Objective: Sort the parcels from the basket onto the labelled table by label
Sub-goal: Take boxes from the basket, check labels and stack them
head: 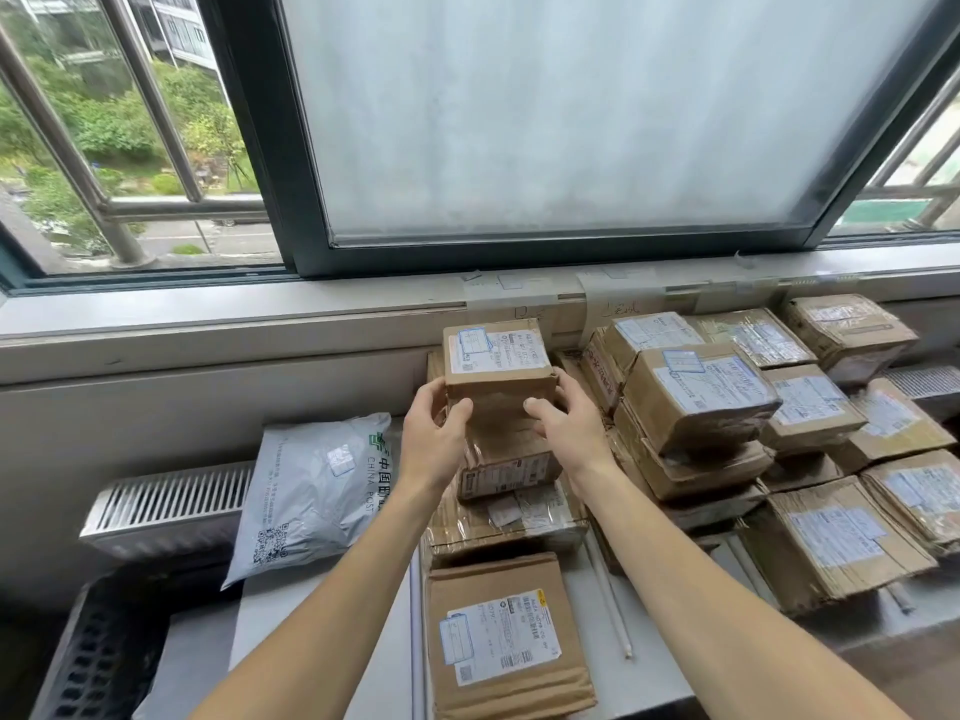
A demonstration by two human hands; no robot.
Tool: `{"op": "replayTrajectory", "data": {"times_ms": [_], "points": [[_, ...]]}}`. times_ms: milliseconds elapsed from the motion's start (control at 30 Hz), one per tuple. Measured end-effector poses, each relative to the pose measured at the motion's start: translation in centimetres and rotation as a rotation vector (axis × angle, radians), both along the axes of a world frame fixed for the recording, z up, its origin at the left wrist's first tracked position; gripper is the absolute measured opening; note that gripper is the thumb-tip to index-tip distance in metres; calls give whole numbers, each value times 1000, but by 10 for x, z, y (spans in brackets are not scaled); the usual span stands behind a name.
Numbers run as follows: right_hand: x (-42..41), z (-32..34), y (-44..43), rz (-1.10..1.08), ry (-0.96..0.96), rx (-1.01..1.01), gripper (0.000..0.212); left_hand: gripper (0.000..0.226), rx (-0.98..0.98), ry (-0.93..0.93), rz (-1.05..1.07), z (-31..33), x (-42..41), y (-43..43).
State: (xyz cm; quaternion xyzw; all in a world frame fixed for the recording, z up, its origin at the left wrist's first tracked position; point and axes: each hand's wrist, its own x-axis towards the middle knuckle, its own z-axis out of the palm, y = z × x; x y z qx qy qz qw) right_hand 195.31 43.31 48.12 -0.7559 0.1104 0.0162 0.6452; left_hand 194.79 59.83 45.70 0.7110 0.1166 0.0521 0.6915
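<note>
The small brown parcel (496, 363) is between the two hands, at the top of a stack (511, 485) of other brown parcels. I cannot tell if it rests on the stack yet. The left hand (435, 426) grips its left side, thumb on the front and fingers bent round the edge. The right hand (563, 415) grips the right side the same way. The white sticker faces up.

Just past the hands, paper labels (615, 301) are taped to the window ledge. Their writing is too faint to read. The stack stands on the white table (322, 615), under the wrists. A grey mail bag (317, 485) leans to the left of the left hand. A big pile (696, 402) of parcels is to the right of the right hand. A flat parcel (506, 634) lies between the arms. Down low, left of the left arm, is a dark basket (98, 652).

I think the step is putting this parcel down on its stack. First check that the sticker matches the label behind it. Hold the parcel flat, line its edges up with the one below, and lower it slowly. The stack is tall and the lower parcels look squashed, so it may tip. Let go gently with both hands together, only when the parcel feels steady.
</note>
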Motion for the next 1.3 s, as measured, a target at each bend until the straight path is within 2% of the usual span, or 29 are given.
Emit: {"op": "replayTrajectory", "data": {"times_ms": [67,133,300,467,567,767,833,900,967,1100,1200,1300], "points": [[18,5,3,13,58,7,71,44,25,13,-19,4,16,4],[23,1,3,13,97,5,76,48,53,39,-11,1,21,8],[-17,-31,-5,-19,73,-188,49,35,69,93,37,-24,1,18],[-61,-64,-13,-121,52,-281,19,21,94,214,16,-66,-50,19],[-98,-88,-15,-144,97,-303,19,9,73,310,37,-96,-87,19],[-150,-133,-25,-129,290,-424,21,8,79,446,96,-134,-134,22],[-156,-141,-30,-37,379,-496,33,13,100,503,60,-138,-140,20],[-158,-144,-32,52,452,-468,49,22,116,553,-2,-138,-143,15],[-160,-143,-34,80,466,-398,54,26,116,559,-20,-134,-146,6],[-164,-141,-45,29,443,-302,56,28,90,541,48,-122,-151,-10],[-170,-137,-52,-31,395,-267,57,43,62,522,108,-110,-160,-20],[-175,-119,-55,-117,251,-285,44,38,43,400,211,-85,-164,-32]]}}
